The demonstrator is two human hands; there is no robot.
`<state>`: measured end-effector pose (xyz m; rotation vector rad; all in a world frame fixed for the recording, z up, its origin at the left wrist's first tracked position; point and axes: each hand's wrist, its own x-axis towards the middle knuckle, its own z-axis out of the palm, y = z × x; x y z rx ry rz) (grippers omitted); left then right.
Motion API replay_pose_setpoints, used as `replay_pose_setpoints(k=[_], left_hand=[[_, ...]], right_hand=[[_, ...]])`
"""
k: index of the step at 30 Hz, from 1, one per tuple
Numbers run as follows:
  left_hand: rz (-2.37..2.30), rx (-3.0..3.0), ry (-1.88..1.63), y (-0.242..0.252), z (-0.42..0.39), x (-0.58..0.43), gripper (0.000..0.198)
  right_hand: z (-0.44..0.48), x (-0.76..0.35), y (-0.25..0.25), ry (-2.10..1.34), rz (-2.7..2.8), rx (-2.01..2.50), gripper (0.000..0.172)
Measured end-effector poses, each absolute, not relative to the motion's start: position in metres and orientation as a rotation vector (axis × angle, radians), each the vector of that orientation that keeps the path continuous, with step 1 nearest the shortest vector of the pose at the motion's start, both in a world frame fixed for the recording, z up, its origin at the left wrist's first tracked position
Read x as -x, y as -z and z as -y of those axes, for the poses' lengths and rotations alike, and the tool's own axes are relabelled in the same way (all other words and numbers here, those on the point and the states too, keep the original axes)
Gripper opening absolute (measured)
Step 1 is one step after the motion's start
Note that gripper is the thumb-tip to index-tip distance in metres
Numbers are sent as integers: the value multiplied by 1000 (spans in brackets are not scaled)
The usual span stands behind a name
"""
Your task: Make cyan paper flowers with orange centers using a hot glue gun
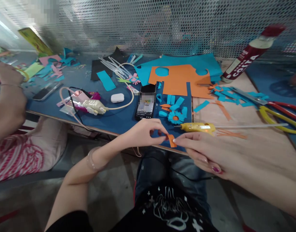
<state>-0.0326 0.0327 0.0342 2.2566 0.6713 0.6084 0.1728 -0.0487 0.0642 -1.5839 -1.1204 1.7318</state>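
Between my two hands, just over the table's front edge, is a small orange paper strip [172, 141]. My left hand [149, 132] pinches its left side between thumb and fingers. On the strip's right side, the fingertips of my right hand [201, 148] are closed, with the other fingers curled below. A yellow glue gun [197, 127] with a long clear glue stick lies right behind my right hand. Beyond my hands sits a blue paper flower [176, 117] with an orange centre, among curled blue paper pieces [177, 103]. A lit phone [145, 106] lies behind my left hand.
Orange sheet [177, 79] and blue sheets [191, 61] lie at the back beside a bottle [253, 54]. Scissors [280, 111] rest at right. Another glue gun [92, 105], an earbud case [117, 98] and white sticks [111, 67] are at left. A co-worker's arm [10, 93] reaches in far left.
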Motion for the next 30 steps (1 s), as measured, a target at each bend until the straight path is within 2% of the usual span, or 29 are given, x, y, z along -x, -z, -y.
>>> replay_pose_setpoints(k=[3, 11, 17, 30], left_hand=[[-730, -2100, -635, -34, -34, 27, 12], [-859, -1681, -560, -36, -39, 16, 18], [-920, -1580, -618, -45, -35, 11, 14], [-978, -1574, -656, -52, -29, 11, 10]], right_hand=[[44, -174, -63, -1869, 929, 1570, 28], [38, -179, -45, -1232, 1344, 1460, 23], [38, -177, -41, -993, 1462, 1397, 17], [42, -170, -31, -1113, 1270, 1227, 17]])
